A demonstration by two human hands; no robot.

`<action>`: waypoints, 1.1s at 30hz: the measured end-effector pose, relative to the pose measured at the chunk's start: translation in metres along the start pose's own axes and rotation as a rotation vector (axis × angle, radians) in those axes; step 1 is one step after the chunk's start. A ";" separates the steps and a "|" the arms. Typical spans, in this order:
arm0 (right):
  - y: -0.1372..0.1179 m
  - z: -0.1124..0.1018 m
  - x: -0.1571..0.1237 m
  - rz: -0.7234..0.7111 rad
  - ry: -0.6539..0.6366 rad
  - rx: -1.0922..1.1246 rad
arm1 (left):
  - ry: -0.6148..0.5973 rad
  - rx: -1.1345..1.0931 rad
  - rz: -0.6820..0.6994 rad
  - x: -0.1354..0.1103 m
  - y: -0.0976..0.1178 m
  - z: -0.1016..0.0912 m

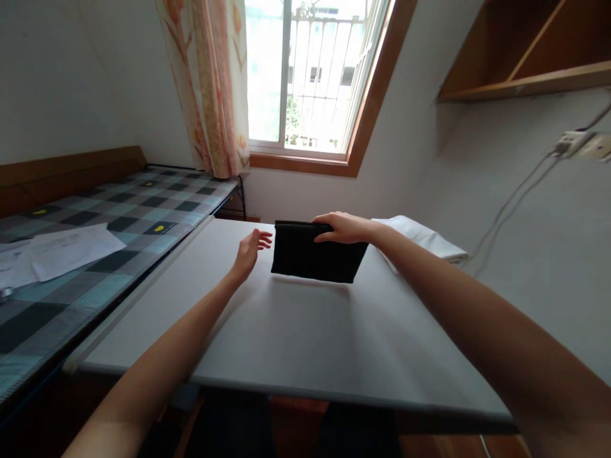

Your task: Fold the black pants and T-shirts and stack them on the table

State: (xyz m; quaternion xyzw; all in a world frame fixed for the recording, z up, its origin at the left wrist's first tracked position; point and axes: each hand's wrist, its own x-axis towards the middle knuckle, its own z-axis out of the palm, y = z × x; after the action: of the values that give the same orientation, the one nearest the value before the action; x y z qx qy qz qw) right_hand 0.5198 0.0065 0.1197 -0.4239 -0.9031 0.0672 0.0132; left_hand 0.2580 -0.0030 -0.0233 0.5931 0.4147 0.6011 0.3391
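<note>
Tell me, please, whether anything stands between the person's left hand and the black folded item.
Nothing visible does: only a small gap over the white table separates the left hand from the left edge of the black folded item, which the right hand holds by its top. The white bundle lies off to the right.

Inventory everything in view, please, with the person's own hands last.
Flat rectangular table: one, white, centre
Flat fabric-like rectangle: one, black, over the table
Folded fabric-like bundle: one, white, table's far right
Checked cloth-covered bed: one, blue-grey and black, left
Printed paper sheets: at least two, white, on the bed
Barred glass window: one, brown frame, top centre
Floral fabric curtain: one, cream and orange, window's left
Open wooden shelf: one, brown, upper right
Plastic wall socket: at least one, pale, right
Thin cables: at least two, grey, right
Left hand: one, bare, beside the rectangle
Right hand: one, bare, gripping the rectangle's top
</note>
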 end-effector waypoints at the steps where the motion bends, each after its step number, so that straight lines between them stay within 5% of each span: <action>1: 0.010 -0.008 -0.004 0.035 0.013 0.016 | -0.024 0.037 -0.027 0.001 -0.007 -0.002; 6: 0.058 -0.074 -0.038 0.415 0.108 -0.065 | -0.169 0.236 -0.075 0.001 -0.042 -0.007; 11: 0.087 -0.125 -0.073 0.855 0.503 -0.347 | -0.224 0.408 -0.061 0.000 -0.057 -0.006; 13: 0.100 -0.115 -0.080 0.876 0.635 -0.421 | -0.258 0.480 -0.045 -0.001 -0.058 -0.004; 16: 0.122 -0.066 -0.080 0.905 0.660 -0.428 | -0.313 0.581 -0.029 -0.002 -0.058 -0.003; 20: 0.144 0.020 -0.072 1.058 0.294 -0.394 | -0.341 0.617 -0.025 -0.002 -0.058 -0.002; 22: 0.148 0.046 -0.069 1.049 0.264 -0.463 | -0.343 0.621 -0.026 -0.002 -0.059 -0.002; 25: 0.151 0.054 -0.068 1.025 0.277 -0.534 | -0.345 0.653 -0.022 -0.001 -0.060 -0.002; 30: 0.151 0.032 -0.068 1.057 0.374 -0.599 | -0.346 0.689 -0.013 -0.001 -0.062 -0.001; 33: 0.149 0.034 -0.067 0.992 0.242 -0.580 | -0.344 0.701 -0.014 -0.002 -0.061 0.000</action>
State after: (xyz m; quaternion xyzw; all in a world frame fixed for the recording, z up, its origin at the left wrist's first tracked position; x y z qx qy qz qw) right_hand 0.6735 0.0452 0.0688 -0.7869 -0.5703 -0.2334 -0.0331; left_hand 0.2526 0.0216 -0.0790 0.7623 0.5360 0.3125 0.1843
